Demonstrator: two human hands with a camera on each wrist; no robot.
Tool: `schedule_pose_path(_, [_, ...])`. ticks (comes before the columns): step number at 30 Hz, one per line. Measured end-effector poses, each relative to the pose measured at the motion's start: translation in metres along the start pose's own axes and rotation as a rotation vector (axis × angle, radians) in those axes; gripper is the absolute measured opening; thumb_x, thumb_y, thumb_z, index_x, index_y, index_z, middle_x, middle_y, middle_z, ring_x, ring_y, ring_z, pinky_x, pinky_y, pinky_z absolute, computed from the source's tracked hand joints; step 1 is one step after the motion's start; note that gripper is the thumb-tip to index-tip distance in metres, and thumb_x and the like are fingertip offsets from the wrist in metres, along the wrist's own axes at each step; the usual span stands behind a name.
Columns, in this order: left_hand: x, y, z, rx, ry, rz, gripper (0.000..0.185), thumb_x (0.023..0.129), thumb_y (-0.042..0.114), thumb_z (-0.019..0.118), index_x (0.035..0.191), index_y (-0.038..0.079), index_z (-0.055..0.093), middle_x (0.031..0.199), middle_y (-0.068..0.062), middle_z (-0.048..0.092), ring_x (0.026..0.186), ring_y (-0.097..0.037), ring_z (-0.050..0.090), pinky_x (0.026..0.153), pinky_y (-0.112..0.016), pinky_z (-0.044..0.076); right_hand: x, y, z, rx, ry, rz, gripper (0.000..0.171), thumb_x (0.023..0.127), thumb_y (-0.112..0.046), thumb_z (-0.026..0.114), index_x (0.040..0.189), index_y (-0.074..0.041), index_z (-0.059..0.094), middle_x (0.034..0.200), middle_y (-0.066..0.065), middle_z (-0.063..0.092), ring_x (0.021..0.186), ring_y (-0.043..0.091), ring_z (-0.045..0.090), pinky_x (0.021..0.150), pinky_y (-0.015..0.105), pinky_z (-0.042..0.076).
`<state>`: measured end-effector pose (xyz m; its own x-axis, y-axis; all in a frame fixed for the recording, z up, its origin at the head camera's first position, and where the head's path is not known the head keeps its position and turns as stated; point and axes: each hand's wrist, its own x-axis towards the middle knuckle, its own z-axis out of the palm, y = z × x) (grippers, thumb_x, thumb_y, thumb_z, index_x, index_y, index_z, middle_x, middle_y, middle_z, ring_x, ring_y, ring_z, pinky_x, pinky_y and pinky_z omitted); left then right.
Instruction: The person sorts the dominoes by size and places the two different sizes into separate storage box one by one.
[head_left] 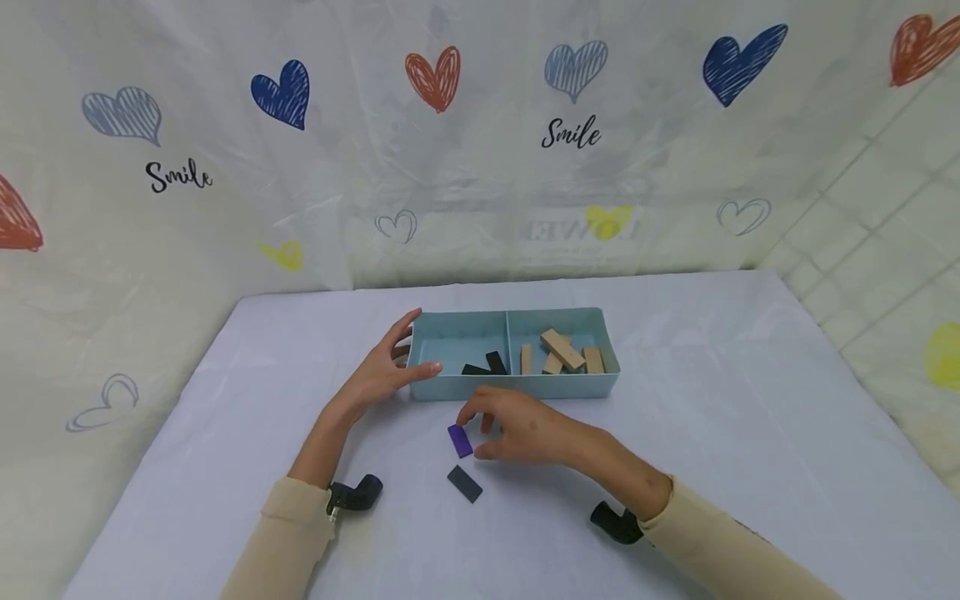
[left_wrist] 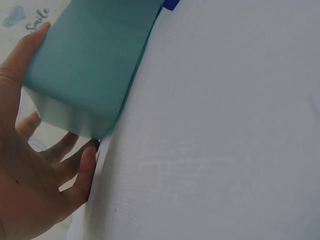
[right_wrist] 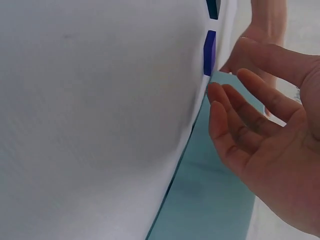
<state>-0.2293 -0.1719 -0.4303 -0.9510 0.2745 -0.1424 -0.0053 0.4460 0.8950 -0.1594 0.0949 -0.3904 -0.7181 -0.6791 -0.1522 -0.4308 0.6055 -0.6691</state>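
Observation:
My left hand [head_left: 375, 372] holds the left end of a light blue two-compartment box [head_left: 517, 387], thumb over the front rim and fingers along the end wall. In the left wrist view that hand spans the corner of the box [left_wrist: 95, 60]. In front of the box my right hand [head_left: 525, 429] hovers with bent, parted fingers beside a purple block [head_left: 461, 442] lying on the table. The right wrist view shows a gap between these fingers and the purple block [right_wrist: 209, 54]. Nearer to me lies a black block [head_left: 465, 483].
Two black blocks [head_left: 496, 363] lie in the left compartment. Several plain wooden blocks [head_left: 562, 350] are heaped in the right one. A white cloth covers the table [head_left: 712, 417], and a sheet printed with hearts [head_left: 480, 167] hangs behind it.

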Motion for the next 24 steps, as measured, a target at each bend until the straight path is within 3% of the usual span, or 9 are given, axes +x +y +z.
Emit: schedule_pose_path(24, [0.003,-0.001,0.0,-0.001,0.005,0.0,0.095,0.089,0.046,0.081,0.162,0.05,0.021,0.174,-0.009,0.023,0.156,-0.04,0.034,0.12,-0.069,0.034,0.012,0.004,0.014,-0.046,-0.035,-0.011,0.046,0.087,-0.01,0.084,0.13,-0.018,0.071,0.117,-0.005,0.061,0.101,0.013,0.062,0.083,0.021,0.054])
